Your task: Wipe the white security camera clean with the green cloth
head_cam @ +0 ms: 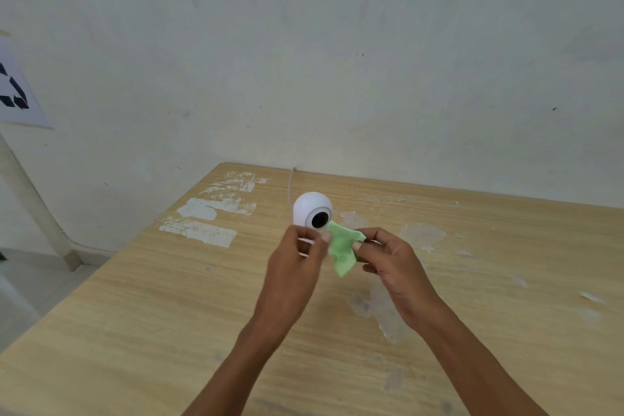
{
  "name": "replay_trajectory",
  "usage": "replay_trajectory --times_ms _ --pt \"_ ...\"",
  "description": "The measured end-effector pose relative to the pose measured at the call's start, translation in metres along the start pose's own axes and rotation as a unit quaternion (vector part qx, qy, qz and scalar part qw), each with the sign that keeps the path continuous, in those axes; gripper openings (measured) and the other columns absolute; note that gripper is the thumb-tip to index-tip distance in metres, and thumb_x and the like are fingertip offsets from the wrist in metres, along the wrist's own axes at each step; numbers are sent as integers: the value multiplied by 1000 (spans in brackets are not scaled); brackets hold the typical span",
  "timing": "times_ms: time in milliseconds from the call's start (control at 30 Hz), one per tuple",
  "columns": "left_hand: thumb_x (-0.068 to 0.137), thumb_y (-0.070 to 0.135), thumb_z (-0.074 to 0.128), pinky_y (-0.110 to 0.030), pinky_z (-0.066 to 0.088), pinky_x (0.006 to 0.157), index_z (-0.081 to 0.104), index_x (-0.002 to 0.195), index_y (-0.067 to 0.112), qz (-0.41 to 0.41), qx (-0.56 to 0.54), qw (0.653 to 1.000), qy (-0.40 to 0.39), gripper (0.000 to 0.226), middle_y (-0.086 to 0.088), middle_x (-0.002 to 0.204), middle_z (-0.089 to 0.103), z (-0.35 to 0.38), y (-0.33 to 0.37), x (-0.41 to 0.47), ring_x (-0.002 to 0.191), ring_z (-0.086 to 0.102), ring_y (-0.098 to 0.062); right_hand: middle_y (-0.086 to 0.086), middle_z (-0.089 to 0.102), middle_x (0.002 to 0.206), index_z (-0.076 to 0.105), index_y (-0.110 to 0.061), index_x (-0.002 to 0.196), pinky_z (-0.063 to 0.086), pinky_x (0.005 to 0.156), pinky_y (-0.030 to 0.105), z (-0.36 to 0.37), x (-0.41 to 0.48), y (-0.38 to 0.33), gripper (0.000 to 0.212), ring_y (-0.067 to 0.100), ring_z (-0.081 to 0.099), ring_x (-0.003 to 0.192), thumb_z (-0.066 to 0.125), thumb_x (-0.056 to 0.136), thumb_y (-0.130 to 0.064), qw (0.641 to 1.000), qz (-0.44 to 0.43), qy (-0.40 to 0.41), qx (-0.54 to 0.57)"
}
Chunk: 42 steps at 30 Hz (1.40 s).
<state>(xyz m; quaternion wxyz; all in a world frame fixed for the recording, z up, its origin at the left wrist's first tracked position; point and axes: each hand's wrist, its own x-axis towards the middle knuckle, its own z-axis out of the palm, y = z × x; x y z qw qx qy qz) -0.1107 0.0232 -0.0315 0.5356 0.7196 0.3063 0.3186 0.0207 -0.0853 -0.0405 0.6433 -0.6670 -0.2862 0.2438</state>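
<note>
While a person stands over a worn wooden tabletop (169, 297) set against a pale wall (337, 44), both bare arms reach forward to a small white security camera (310, 208). It is a smooth, rounded ball with a dark round lens facing the viewer, held up near the far edge of the tabletop. The left hand (295, 260) has its grip closed around the camera's lower part, thumb and fingers hiding the base. The right hand (388, 260) pinches a small green cloth (342, 246) between thumb and fingers, the cloth's upper corner touching the camera just beside the lens and the rest hanging limp. A thin pale cord (290, 189) trails from behind the camera toward the wall. The camera looks light and hard, with a glossy shell likely to slip, so holding it low by the base seems wise, keeping fingers off the lens. The cloth is soft and floppy and would wipe better bunched over a fingertip. No containers are in sight. Patches of peeled white residue (209, 216) mark the tabletop.
</note>
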Motion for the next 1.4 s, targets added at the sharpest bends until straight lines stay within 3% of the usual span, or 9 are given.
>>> replay_trajectory --times_ms 133,267,367,500,567,767,1033,1200,1400 --pt "81 53 81 -35 66 83 60 116 23 -56 -48 996 -53 51 4 105 73 24 -1 -8 87 76 -5 1 81 96 75 -21 104 55 88 36 -3 -6 -4 14 19 75 95 64 96 -16 1000 -3 17 17" --pt "89 31 79 -34 64 84 54 125 20 -48 -48 997 -47 46 -2 111 69 40 -4 -5 91 72 -9 9 80 103 71 -13 106 58 94 46 -20 -9 -1 15 31 74 103 59 98 -10 994 20 52 94" --pt "93 40 73 -33 60 87 45 135 24 -89 -39 993 -67 53 -3 114 67 51 -2 -1 99 69 -14 20 76 112 65 -5 110 57 93 50 -40 -11 -3 17 35 74 101 52 99 -2 972 59 48 223" --pt "99 32 67 -35 63 85 63 128 3 -229 -242 928 -166 41 -9 107 75 68 6 7 94 73 -22 18 76 111 62 -5 113 59 82 43 -61 -15 -5 25 27 76 93 44 98 2 950 84 36 297" --pt "102 17 64 -37 63 84 68 122 0 -231 -304 907 -180 27 -12 105 75 77 10 9 93 72 -25 19 74 113 62 -5 115 58 82 43 -73 -16 -6 28 27 75 91 41 97 0 948 91 41 304" --pt "102 18 62 -34 64 79 71 108 15 -106 -157 963 -190 11 -11 111 75 103 14 22 97 74 -23 7 78 101 73 -13 110 57 77 41 -109 -22 -5 29 25 74 90 53 101 -33 990 84 71 93" --pt "97 20 68 -50 62 90 69 116 3 -38 55 982 -177 25 -17 114 74 152 8 59 103 73 -32 9 72 91 70 -7 98 51 53 30 -146 15 18 8 23 69 71 66 94 -13 974 62 169 -136" --pt "97 19 68 -35 54 82 67 121 5 13 177 971 -160 27 -11 114 68 174 -3 74 95 62 -23 2 69 89 71 -13 96 49 74 32 -158 46 29 7 20 64 83 70 91 -18 952 49 166 -253" --pt "103 20 60 -40 51 99 59 137 8 33 233 962 -139 36 -15 130 64 169 -5 76 120 61 -30 4 66 102 68 -13 116 42 78 28 -157 47 32 22 19 61 93 63 96 -22 937 50 168 -301"
